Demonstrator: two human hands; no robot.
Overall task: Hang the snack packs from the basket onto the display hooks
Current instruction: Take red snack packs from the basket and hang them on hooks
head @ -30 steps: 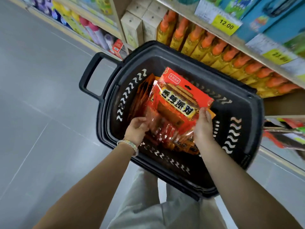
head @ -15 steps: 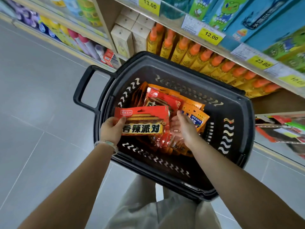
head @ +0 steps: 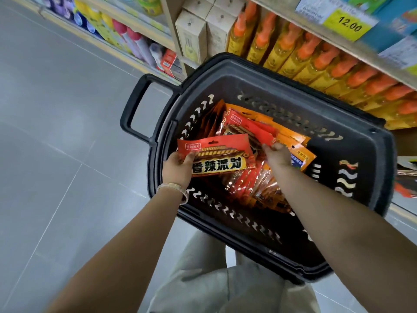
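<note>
Snack pack [head: 216, 154], flat and red, is showing a gold roof drawing, a small label at its left corner and bold black characters across a yellow band. It is being held sideways over the left part of the black basket [head: 372, 154]. The left hand [head: 178, 168] is gripping its left end, thumb lying on the front. The right hand [head: 278, 154] is pinching the near corner of a second red pack [head: 250, 129], which is lying on the heap [head: 266, 188] of red and orange packs inside the basket. The basket is sitting just beside a shelf [head: 300, 23] of orange-capped yellow bottles [head: 316, 59].
</note>
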